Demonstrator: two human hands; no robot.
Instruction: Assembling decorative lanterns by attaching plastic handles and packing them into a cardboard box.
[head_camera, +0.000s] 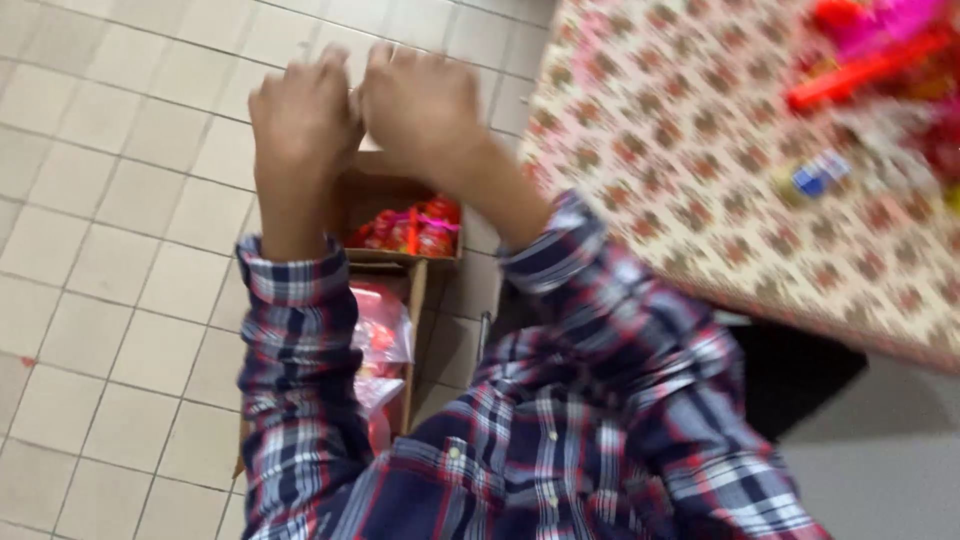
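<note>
My left hand (303, 118) and my right hand (418, 105) are raised side by side over an open cardboard box (386, 185) on the tiled floor. Both hands are seen from the back with fingers curled. They seem to meet at a pale flap or sheet between them, but blur hides what the fingers grip. Inside the box lie red and orange packets (410, 228) with a pink band. A second box (412, 340) nearer me holds clear bags with red contents (378, 335). My plaid sleeves cover part of both boxes.
A table with a floral patterned cloth (720, 170) fills the upper right, close to my right arm. Red and pink items (870, 50) and a small blue object (815, 178) lie on it. Pale floor tiles (110, 200) spread to the left. Dark space lies under the table.
</note>
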